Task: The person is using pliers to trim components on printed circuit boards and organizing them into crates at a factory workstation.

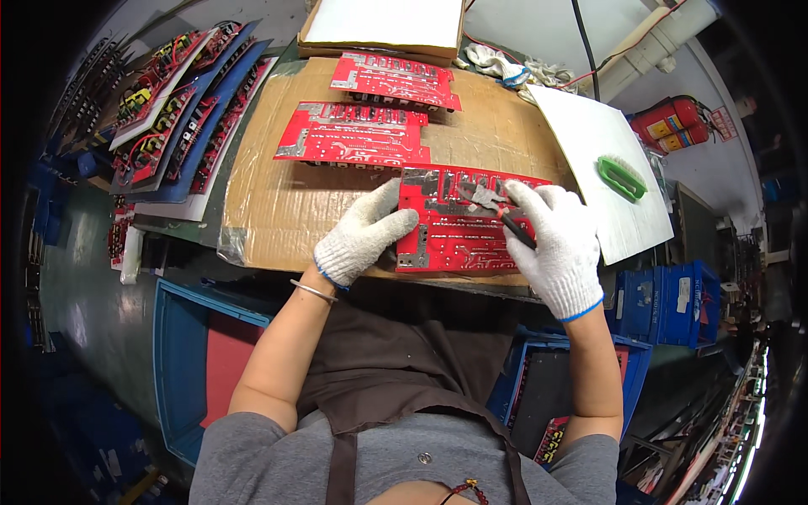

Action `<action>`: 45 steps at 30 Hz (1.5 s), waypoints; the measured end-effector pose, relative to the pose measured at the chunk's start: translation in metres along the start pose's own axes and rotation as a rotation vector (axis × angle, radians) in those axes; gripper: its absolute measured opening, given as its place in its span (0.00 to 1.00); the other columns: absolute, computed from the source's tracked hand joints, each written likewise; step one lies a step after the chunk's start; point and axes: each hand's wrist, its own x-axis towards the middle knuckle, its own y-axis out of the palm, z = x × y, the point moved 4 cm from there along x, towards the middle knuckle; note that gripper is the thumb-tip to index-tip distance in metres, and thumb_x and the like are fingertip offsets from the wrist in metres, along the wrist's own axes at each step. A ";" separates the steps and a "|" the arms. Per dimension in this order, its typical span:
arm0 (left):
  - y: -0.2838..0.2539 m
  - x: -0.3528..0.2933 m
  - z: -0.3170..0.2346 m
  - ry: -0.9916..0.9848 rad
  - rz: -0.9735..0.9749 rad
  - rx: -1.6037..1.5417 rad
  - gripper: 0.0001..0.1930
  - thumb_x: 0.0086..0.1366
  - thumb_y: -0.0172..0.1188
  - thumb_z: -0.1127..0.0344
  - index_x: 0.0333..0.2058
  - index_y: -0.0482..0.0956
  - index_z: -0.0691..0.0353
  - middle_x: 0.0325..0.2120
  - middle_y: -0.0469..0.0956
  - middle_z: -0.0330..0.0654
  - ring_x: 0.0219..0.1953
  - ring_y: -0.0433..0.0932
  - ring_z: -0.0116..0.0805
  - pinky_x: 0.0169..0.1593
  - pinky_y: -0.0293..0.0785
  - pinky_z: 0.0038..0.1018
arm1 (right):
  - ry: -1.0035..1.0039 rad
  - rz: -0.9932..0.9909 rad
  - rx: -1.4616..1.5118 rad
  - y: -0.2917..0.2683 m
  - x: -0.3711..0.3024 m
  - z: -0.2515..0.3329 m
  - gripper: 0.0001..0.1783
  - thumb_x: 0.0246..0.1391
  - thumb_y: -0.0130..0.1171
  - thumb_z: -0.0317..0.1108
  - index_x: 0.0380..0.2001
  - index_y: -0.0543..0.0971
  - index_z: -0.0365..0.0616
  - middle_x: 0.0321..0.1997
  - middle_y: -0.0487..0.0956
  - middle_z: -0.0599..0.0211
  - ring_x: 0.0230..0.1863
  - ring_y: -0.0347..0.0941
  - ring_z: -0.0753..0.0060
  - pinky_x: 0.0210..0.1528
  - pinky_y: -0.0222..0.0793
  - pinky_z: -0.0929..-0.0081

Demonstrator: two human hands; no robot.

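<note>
A red circuit board lies solder side up at the near edge of the cardboard-covered bench. My left hand, in a white knit glove, grips its left edge, thumb on top. In my gloved right hand is a pair of cutting pliers with dark and orange handles. Their metal jaws rest over the upper part of the board; whether they touch it I cannot tell. Just beyond lie two more red boards, one at the left and one farther back, both with components facing down.
A green brush sits on a white sheet at the right. Stacked boards between sheets stand at the left. Blue bins flank me below the bench. White gloves and an open carton are at the back.
</note>
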 end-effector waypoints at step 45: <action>0.002 0.006 0.003 -0.014 -0.064 -0.037 0.25 0.72 0.58 0.69 0.65 0.68 0.71 0.54 0.79 0.47 0.52 0.80 0.31 0.56 0.78 0.30 | 0.931 -0.134 -0.045 -0.007 -0.232 -0.073 0.24 0.54 0.65 0.27 0.55 0.79 0.51 0.40 0.80 0.57 0.38 0.79 0.52 0.41 0.75 0.62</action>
